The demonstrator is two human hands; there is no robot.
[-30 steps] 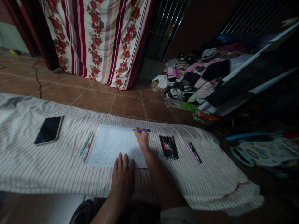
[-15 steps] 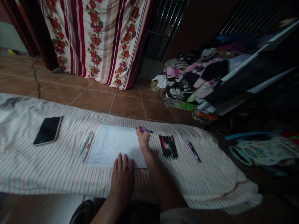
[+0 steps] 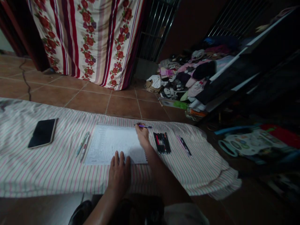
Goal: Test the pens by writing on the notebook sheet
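A purple pen (image 3: 145,126) lies pinched in the fingers of my right hand (image 3: 142,133), at the upper right corner of a white sheet of paper (image 3: 117,140). The sheet looks like a page of a spiral-bound notebook, with faint print down its left side. My left hand (image 3: 119,170) rests on the lower edge of the page, fingers spread and holding nothing. Right of the page lies a row of several dark pens (image 3: 162,143), one with a red part. Two light-coloured pens (image 3: 83,145) are at its left edge.
Striped cloth (image 3: 58,168) covers the surface under everything. A tablet (image 3: 42,133) lies at the left, and a black and a pink pen (image 3: 184,146) at the right. Behind are a tiled floor (image 3: 91,99), a flowered curtain (image 3: 87,40) and a heap of clothes (image 3: 182,73).
The whole view has shifted, so things sit slightly further left. My right hand still holds the purple pen near the page's upper right corner; my left hand stays on the lower edge.
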